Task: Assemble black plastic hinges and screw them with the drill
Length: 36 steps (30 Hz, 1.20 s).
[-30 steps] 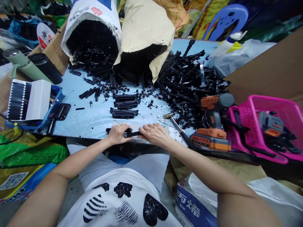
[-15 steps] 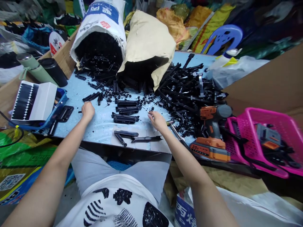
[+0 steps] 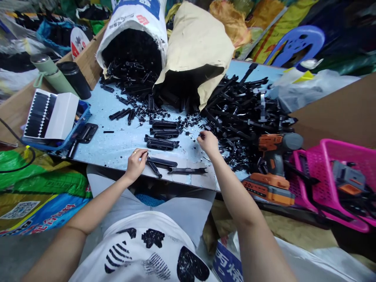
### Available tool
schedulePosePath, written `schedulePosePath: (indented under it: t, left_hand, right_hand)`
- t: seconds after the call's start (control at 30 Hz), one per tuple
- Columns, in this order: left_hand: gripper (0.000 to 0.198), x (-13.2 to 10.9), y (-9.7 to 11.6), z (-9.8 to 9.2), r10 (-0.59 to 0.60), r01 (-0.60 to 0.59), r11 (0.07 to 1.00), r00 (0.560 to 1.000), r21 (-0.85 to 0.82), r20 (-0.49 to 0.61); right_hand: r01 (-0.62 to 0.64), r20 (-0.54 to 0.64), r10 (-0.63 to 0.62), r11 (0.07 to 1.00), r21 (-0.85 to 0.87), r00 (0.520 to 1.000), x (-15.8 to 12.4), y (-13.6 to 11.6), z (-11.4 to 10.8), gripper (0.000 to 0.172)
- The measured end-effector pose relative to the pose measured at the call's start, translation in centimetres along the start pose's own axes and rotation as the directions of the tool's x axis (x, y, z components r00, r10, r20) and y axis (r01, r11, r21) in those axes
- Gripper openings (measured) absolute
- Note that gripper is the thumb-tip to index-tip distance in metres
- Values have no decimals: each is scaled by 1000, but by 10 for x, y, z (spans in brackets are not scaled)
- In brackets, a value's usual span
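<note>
My left hand (image 3: 136, 163) is closed at the corner of a folded black bracket (image 3: 161, 161), its fingertips pinched near the joined end; whatever lies between them is too small to name. My right hand (image 3: 208, 142) is also closed, fingers together over small loose black parts, and what it grips is hidden. Between the hands lie stacks of black bars (image 3: 161, 143). A forked black bar (image 3: 188, 170) rests flat right of the bracket, on a pale sheet near the table's front edge. A short black strip (image 3: 108, 132) lies alone at the left.
A white sack (image 3: 135, 27) and a beige paper bag (image 3: 196, 43) spill black parts at the back. On the right are a heap of black arms (image 3: 243, 105), an orange drill (image 3: 270, 152) and a pink basket (image 3: 329, 168); a blue tray (image 3: 85, 113) stands left.
My left hand has moved right and nearer, from the left of the table to the folded bracket, and the short strip now lies uncovered. My right hand has shifted slightly. The view has shifted.
</note>
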<state>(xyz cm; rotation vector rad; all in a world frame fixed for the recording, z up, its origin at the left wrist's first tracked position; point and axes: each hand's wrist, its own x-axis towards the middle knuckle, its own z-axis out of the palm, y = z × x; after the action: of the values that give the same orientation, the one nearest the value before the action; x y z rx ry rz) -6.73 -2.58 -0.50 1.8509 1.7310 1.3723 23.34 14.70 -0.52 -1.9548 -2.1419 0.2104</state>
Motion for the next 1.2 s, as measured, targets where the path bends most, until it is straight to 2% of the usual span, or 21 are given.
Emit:
schedulePosePath:
  t: [0.1, 0.2, 0.3, 0.4, 0.53, 0.63, 0.77, 0.9, 0.97, 1.1, 1.2]
  left_hand:
    - [20, 0, -3, -4, 23, -23, 1000, 999, 10, 24]
    - [20, -3, -2, -6, 98, -100, 992, 995, 74, 32]
    - [22, -7, 1, -5, 150, -157, 979, 987, 131, 59]
    - [25, -8, 3, -1, 171, -186, 971, 979, 148, 107]
    - [23, -7, 3, 1, 150, -155, 975, 988, 156, 41]
    - [22, -8, 0, 3, 196, -200, 970, 980, 140, 42]
    - [22, -13, -10, 6, 281, -291, 916, 957, 276, 79]
    - [23, -15, -23, 3, 386, -441, 830, 896, 342, 219]
    - [24, -16, -27, -1, 379, -452, 821, 888, 350, 259]
    - [32, -20, -26, -4, 311, -402, 839, 907, 366, 284]
    - [37, -21, -18, 0, 355, -446, 817, 889, 365, 290]
  right_hand:
    - [124, -4, -125, 975, 186, 992, -31, -10, -14, 35]
    - [167, -22, -170, 919, 357, 985, -59, -20, -28, 36]
    - [237, -18, -255, 869, 435, 967, -79, -30, -40, 28]
    - [309, -35, -331, 830, 465, 943, -91, -39, -45, 29]
    - [282, -53, -303, 794, 539, 952, -100, -50, -42, 28]
    - [239, -44, -270, 750, 616, 962, -104, -54, -38, 26]
    - [300, -55, -336, 740, 603, 940, -109, -57, -37, 20]
    - [395, -19, -466, 727, 561, 885, -110, -57, -39, 13]
    - [448, 6, -528, 727, 520, 849, -110, -57, -39, 12]
    - [587, 64, -639, 739, 331, 767, -111, -62, -32, 20]
    - [656, 117, -695, 712, 249, 710, -114, -64, -21, 24]
